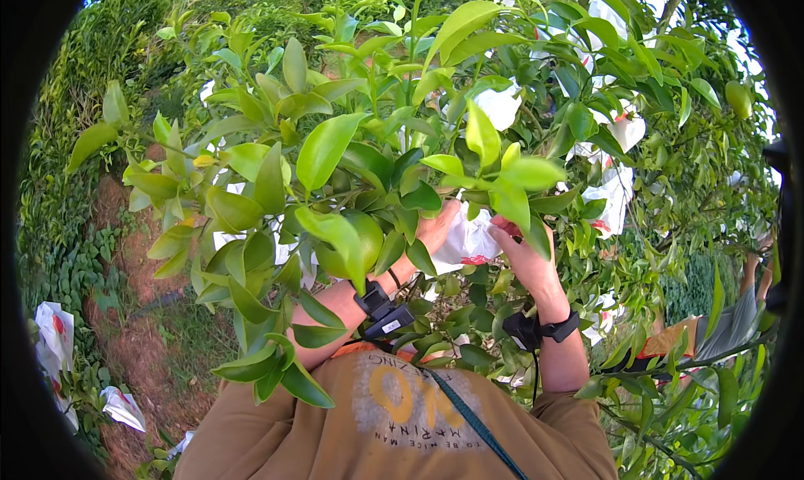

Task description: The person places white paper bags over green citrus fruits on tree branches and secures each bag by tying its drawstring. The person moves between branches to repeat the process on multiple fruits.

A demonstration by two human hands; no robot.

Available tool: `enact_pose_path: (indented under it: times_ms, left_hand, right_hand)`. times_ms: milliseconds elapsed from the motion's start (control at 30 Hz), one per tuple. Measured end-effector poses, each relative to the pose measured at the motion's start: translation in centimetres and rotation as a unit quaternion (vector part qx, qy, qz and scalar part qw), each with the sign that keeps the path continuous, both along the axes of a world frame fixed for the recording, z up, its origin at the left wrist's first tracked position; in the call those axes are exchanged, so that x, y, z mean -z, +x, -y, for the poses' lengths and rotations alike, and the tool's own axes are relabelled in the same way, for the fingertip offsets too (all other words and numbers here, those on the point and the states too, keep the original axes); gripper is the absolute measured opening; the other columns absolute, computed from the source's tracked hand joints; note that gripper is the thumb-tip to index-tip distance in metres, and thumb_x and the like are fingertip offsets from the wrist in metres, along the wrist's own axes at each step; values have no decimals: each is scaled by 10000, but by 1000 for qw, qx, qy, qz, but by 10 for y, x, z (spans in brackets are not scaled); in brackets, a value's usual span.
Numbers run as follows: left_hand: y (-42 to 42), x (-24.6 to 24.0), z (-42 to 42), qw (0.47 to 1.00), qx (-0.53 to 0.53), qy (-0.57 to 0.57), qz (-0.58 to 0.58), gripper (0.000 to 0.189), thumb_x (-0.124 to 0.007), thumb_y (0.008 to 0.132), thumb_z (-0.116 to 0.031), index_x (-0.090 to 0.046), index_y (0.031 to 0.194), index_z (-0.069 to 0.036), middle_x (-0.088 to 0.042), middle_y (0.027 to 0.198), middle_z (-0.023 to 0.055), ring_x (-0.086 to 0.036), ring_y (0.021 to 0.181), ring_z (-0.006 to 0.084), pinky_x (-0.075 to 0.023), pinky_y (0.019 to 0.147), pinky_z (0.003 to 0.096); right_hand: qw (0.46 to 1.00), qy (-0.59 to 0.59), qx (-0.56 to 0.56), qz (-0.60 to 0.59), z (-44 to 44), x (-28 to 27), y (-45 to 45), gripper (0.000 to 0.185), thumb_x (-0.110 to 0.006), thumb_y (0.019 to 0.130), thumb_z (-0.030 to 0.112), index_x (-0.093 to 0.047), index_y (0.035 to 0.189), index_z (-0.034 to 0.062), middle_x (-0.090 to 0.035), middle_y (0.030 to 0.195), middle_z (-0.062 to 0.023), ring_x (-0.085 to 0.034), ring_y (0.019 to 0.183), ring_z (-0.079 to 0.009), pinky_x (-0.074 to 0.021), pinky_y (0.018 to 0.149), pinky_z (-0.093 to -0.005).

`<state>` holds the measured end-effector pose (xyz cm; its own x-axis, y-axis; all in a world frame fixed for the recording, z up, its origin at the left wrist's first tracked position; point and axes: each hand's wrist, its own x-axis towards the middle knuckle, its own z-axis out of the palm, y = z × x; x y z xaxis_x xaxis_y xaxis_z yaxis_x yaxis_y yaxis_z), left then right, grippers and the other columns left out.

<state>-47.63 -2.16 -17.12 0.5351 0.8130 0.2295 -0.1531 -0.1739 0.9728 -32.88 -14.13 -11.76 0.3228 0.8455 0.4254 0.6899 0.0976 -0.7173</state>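
A white fruit bag (466, 241) with a red print hangs among the citrus leaves in front of my chest. My left hand (436, 229) grips its left side near the top, with some fingers hidden behind leaves and the bag. On the other side, the fingertips of my right hand (527, 254) pinch the bag's upper right edge; a leaf hangs over part of this hand. Whatever is inside the bag cannot be seen. Left of my left hand, a bare green citrus fruit (370, 241) sits partly behind a leaf.
Leafy twigs (330, 150) stand between the camera and my hands. More white bags (612, 197) hang on the right side, and others (55, 338) at the lower left. A person's grey-clothed part (732, 323) shows at the right. Reddish soil (144, 260) lies at the left.
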Motion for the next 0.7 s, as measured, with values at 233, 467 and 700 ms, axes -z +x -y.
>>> enact_pose_path:
  times_ms: [233,467,700]
  left_hand:
    - [8,16,-6,991,-45,126,8,219,-579,931,-141,-610,1104,-10,-651,1023,61,-588,924,171,-467,827,327]
    - [3,4,2,995,-34,97,-6,264,-553,939,-161,-598,1146,-3,-653,1091,106,-599,983,225,-453,879,347]
    - [12,-7,21,986,-54,-8,155,297,-535,960,-195,-583,1189,-12,-624,1130,50,-548,1020,165,-419,905,324]
  right_hand:
    - [995,-8,-46,90,-4,1,10,197,-735,759,118,-632,898,23,-627,864,-119,-619,787,-272,-496,733,-355]
    - [993,-71,-79,47,-17,0,7,136,-704,812,74,-604,867,1,-575,721,-22,-522,663,-114,-463,657,-276]
    - [959,113,24,260,-9,6,-15,117,-691,733,86,-582,770,66,-585,715,-105,-590,672,-320,-488,599,-406]
